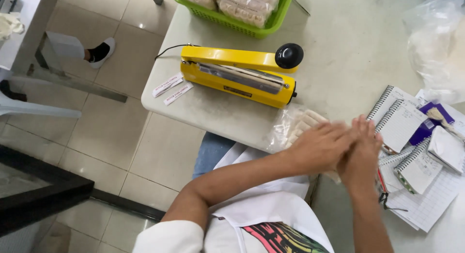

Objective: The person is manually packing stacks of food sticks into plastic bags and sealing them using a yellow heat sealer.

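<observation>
Our left hand (319,147) and right hand (361,153) press together, fingers flat, gripping nothing that we can make out. The clear bag of pale pieces (295,124) lies on the table (348,54) partly under our left hand. Beyond our hands sits the yellow heat sealer (240,75), the green basket (252,26) farther off; spiral notebooks (402,124) lie just beside our right hand.

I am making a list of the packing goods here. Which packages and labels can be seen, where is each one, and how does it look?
Clear bag of pale biscuits: table's near edge, under the left hand.
Two white label strips: left of the yellow sealer, narrow, lying flat.
Filled clear bags: in the green basket, far edge.
Crumpled clear plastic bag: far right, pale contents.
</observation>
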